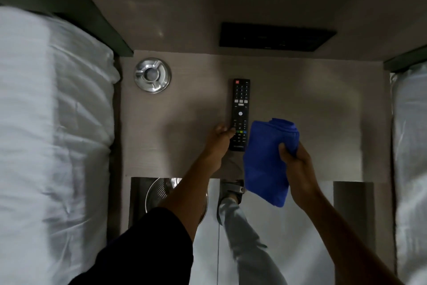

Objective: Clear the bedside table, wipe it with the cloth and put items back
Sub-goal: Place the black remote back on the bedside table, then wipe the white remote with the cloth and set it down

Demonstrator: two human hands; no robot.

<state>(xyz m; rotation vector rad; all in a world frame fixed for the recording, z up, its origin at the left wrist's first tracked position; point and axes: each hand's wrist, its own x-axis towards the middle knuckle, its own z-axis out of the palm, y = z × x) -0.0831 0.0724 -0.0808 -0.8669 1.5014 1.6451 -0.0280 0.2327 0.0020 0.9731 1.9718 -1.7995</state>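
Observation:
A black remote control [240,104] lies lengthwise near the middle of the pale wooden bedside table [300,104]. My left hand [219,141] grips its near end, thumb on the lower buttons. My right hand [298,164] holds a folded blue cloth [265,164] just right of the remote, over the table's front edge. A round metal ashtray [152,75] sits at the table's back left corner.
White-sheeted beds flank the table, one on the left [53,123] and one on the right [409,134]. A black switch panel [275,36] is set in the wall behind. Below the front edge are a metal bin [159,192], my leg and sandalled foot [231,190].

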